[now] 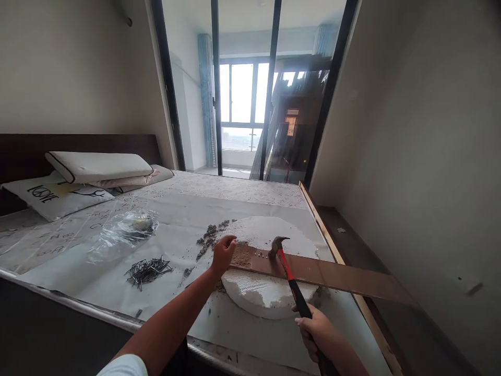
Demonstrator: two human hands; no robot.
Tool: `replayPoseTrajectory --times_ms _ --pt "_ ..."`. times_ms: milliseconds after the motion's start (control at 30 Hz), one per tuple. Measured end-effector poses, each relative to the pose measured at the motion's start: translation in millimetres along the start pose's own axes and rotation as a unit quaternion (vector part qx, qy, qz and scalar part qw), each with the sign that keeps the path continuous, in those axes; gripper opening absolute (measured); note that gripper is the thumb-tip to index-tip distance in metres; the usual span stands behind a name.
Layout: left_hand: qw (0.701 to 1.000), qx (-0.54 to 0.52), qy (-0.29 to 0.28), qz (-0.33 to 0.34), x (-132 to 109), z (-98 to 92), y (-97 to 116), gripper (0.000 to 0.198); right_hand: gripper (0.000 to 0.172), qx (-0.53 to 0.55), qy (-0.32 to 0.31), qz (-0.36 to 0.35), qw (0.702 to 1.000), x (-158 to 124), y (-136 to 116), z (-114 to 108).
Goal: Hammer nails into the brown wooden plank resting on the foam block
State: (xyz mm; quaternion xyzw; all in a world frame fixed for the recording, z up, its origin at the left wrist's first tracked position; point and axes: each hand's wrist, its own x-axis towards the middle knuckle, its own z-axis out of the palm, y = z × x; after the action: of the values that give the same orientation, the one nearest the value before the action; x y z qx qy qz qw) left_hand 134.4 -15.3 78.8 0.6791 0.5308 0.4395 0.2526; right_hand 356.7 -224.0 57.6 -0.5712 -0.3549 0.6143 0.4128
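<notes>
My right hand (319, 331) grips the black and red handle of a claw hammer (278, 246), whose head rests on a long brown wooden plank (332, 274). The plank lies across a round white foam block (266, 292) on a paper-covered bed. My left hand (223, 253) is closed at the plank's left end, fingers pinched together on something I cannot make out. Small nail heads show in the plank between my hand and the hammer head.
A pile of loose nails (147, 270) lies left of my hand, with a crumpled clear plastic bag (125, 230) behind it. Grey rubble bits (209, 239) sit beside the foam. Pillows (97, 167) lie at the far left. A wall stands close on the right.
</notes>
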Motion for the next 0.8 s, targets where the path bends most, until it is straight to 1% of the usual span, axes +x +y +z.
replayPoseTrajectory --times_ms 33,67,100,133,167,200,267,333,400,500,567,667,800 --pt "1.000 0.015 0.022 -0.016 0 -18.7 -14 0.041 0.036 0.017 -0.001 0.003 1.000 0 0 0" --pt "0.996 0.047 0.059 -0.051 1 -36.7 -30 0.041 0.036 0.037 -0.001 0.007 0.999 1 0 0" --pt "0.990 0.089 0.080 -0.079 1 -53.5 -47 0.039 0.034 0.060 -0.001 0.016 0.998 2 0 0" --pt "0.982 0.133 0.079 -0.104 0 -68.4 -64 0.037 0.033 0.089 -0.004 0.028 0.996 2 0 -1" --pt "0.973 0.184 0.060 -0.130 -1 -80.8 -81 0.035 0.031 0.121 -0.010 0.043 0.992 3 0 -1" --pt "0.958 0.235 0.023 -0.161 -3 -90.5 -96 0.031 0.031 0.154 -0.019 0.060 0.986 3 -1 -2" --pt "0.940 0.280 -0.021 -0.192 -8 -101.3 -120 0.020 0.033 0.214 -0.049 0.082 0.972 5 0 -5" --pt "0.929 0.300 -0.060 -0.207 -13 -102.5 -135 0.009 0.034 0.246 -0.083 0.074 0.963 6 2 -9" --pt "0.919 0.315 -0.100 -0.215 -16 -97.7 -143 0.011 0.033 0.264 -0.103 0.035 0.958 7 5 -14" --pt "0.903 0.334 -0.153 -0.222 -16 -88.2 -151 0.019 0.025 0.300 -0.095 -0.031 0.949 6 9 -18" --pt "0.894 0.347 -0.177 -0.223 -15 -83.9 -156 0.021 0.019 0.323 -0.086 -0.051 0.941 2 9 -19" --pt "0.882 0.364 -0.198 -0.223 -13 -81.0 -162 0.022 0.012 0.342 -0.085 -0.046 0.935 -4 6 -17" --pt "0.873 0.381 -0.212 -0.217 -11 -80.5 -165 0.018 0.005 0.364 -0.082 -0.011 0.928 -8 3 -17"
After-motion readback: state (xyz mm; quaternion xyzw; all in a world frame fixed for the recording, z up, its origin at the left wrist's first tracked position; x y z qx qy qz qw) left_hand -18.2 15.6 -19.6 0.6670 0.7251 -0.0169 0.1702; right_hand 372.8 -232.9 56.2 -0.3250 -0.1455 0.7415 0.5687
